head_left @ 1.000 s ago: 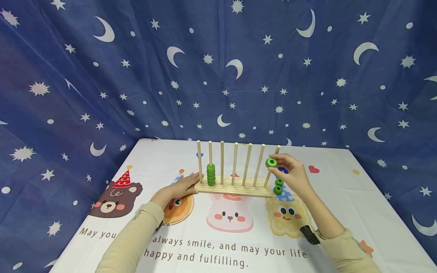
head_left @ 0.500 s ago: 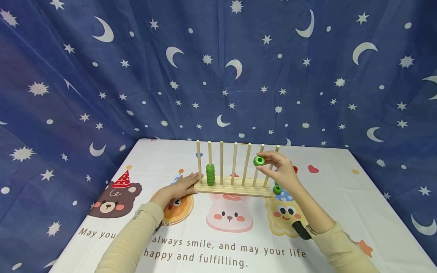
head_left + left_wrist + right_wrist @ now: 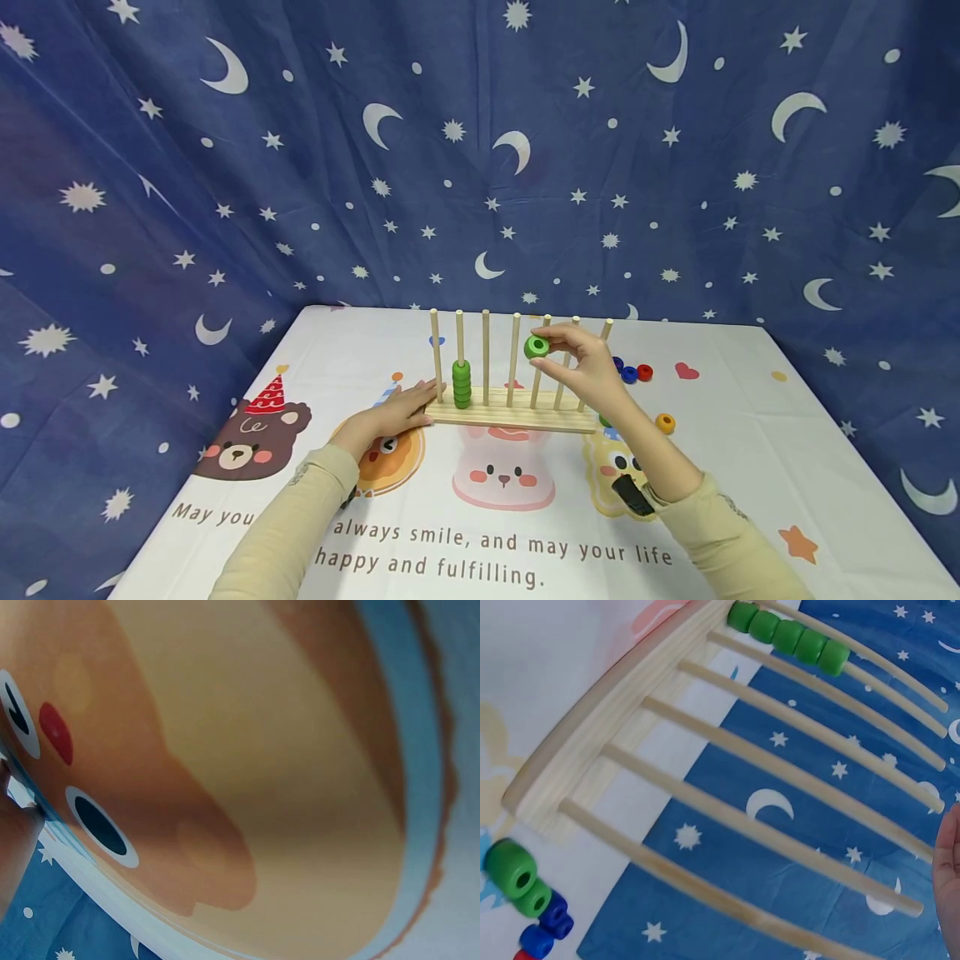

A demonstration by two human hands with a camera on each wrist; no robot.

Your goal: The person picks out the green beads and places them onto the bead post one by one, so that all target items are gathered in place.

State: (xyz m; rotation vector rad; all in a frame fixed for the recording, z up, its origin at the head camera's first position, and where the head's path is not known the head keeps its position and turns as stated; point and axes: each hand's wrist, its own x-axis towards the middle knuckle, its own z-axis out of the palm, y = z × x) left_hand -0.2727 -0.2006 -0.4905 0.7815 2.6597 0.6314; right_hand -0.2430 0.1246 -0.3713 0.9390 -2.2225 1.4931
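starry curtain behind, right grip pinches green bead; straight-fingered left grip touches rack.

5 beads on 2nd-left peg, loose beads right of rack

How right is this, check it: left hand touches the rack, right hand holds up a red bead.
The colour is wrong: the head view shows the right hand holding up a green bead. The left hand does touch the rack.

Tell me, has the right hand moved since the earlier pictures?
Yes; the right hand moved leftward along the peg rack, toward the stacked green beads.
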